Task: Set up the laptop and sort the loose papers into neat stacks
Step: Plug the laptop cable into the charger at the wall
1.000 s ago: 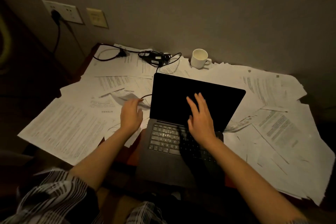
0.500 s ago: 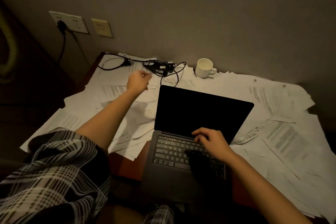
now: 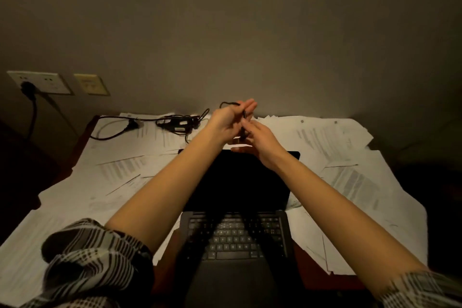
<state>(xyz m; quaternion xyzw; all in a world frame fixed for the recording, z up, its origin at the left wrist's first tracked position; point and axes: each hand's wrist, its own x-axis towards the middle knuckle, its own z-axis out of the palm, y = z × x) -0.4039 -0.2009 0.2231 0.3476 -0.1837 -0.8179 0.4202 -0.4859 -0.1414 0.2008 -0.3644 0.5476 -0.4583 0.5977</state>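
Observation:
An open dark laptop (image 3: 237,182) stands in the middle of the desk, its screen black and its keyboard (image 3: 232,237) towards me. Loose printed papers (image 3: 120,172) cover the desk on both sides. Both my hands are raised together above the screen's top edge. My left hand (image 3: 225,125) holds a thin black charger cable (image 3: 228,103) that loops out over it. My right hand (image 3: 262,140) pinches the same cable lower down, close to the left palm. The cable's end is hidden between the hands.
The black charger brick with its tangled cord (image 3: 178,124) lies on papers at the back left. A plug sits in the wall socket (image 3: 40,82), beside a second plate (image 3: 91,84). More sheets (image 3: 350,182) spread to the right. The desk's left edge (image 3: 82,137) is dark wood.
My left hand swung right from the charger area with the cable. My right hand left the keyboard and rose to meet it. The view tilted up, and the mug is now hidden.

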